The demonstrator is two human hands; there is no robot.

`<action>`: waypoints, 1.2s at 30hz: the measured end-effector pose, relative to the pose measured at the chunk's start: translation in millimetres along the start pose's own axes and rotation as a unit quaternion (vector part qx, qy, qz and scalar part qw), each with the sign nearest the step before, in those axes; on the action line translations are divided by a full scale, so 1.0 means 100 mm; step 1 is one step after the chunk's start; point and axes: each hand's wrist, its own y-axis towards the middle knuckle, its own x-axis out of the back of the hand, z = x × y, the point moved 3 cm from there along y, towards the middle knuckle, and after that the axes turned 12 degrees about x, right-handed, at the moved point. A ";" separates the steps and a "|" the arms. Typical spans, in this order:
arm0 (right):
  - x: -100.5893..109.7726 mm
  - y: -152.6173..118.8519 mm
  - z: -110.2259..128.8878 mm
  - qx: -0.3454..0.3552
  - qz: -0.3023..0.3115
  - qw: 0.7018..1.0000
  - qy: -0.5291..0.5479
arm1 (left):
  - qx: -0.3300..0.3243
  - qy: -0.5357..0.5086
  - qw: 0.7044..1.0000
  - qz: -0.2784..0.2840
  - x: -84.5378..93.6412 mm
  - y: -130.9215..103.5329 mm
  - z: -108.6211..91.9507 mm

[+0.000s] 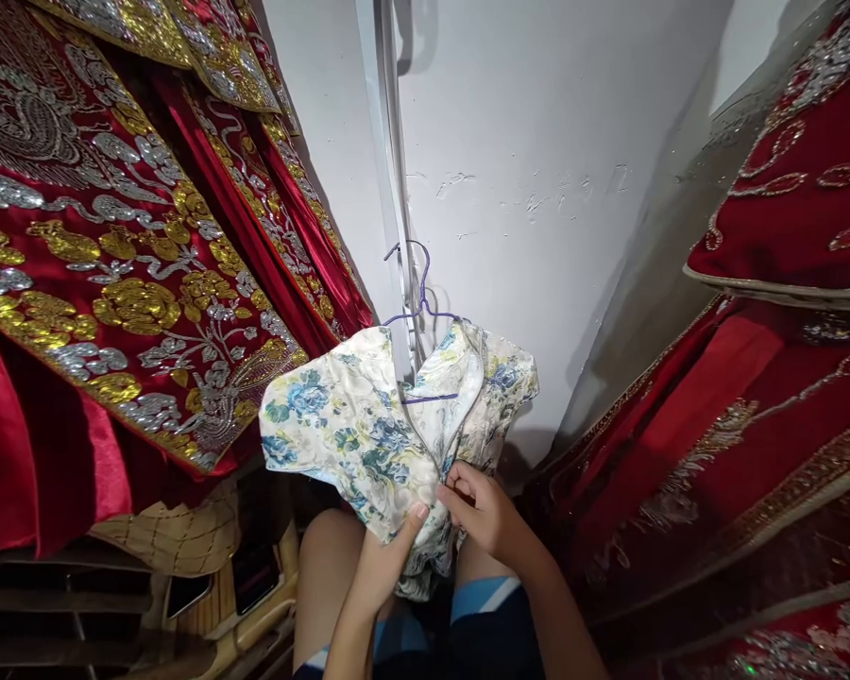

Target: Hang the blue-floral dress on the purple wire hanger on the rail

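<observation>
A white garment with blue and green flowers (368,425) hangs on a purple wire hanger (425,283), its neckline open in a V. My left hand (397,543) holds the lower front of the garment, thumb on top and the other fingers hidden behind the cloth. Pinched at the bottom of the V opening, on the garment's edge, is my right hand (478,501), fingers curled. What exactly lies between those fingertips is too small to tell.
Red garments with gold and silver embroidery (142,293) hang at the left, more red beaded ones (786,378) at the right. A metal pole (389,142) stands before the white wall (524,189). Two dark phone-like objects (255,571) lie on wooden slats at lower left.
</observation>
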 end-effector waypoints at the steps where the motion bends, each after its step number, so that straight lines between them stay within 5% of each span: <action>1: 0.00 0.00 0.00 -0.003 -0.001 1.000 0.006 | 0.001 0.003 1.000 0.007 0.00 0.01 0.00; 4: 0.00 -0.03 0.06 -0.009 0.018 0.999 0.040 | -0.007 0.002 1.000 -0.011 0.05 0.06 0.02; 7: 0.03 -0.06 0.11 -0.017 0.018 0.998 0.053 | -0.052 -0.012 0.985 -0.163 0.16 0.12 0.07; 9: 0.06 -0.07 0.12 -0.022 -0.007 0.998 0.055 | -0.152 0.004 0.932 -0.330 0.20 0.09 0.07; 11: 0.07 -0.07 0.12 -0.022 -0.033 0.997 0.060 | -0.286 0.057 0.855 -0.428 0.12 0.00 0.06; 13: 0.04 -0.05 0.12 -0.025 -0.038 0.997 0.066 | -0.360 0.128 0.836 -0.393 -0.05 -0.05 0.08; 17: -0.05 -0.02 0.09 -0.037 0.008 0.995 0.095 | -0.310 0.192 0.907 -0.208 -0.32 -0.01 0.22; 26: 0.02 0.03 0.15 -0.086 0.023 0.991 0.103 | -0.311 0.243 0.913 -0.108 -0.41 -0.07 0.07; 31: 0.29 0.59 0.41 -0.049 -0.061 0.976 0.201 | -0.278 0.361 0.889 -0.049 -0.46 -0.06 -0.02; 36: 0.55 1.14 0.80 0.038 -0.105 0.955 0.273 | -0.212 0.525 0.824 -0.018 -0.53 0.01 -0.05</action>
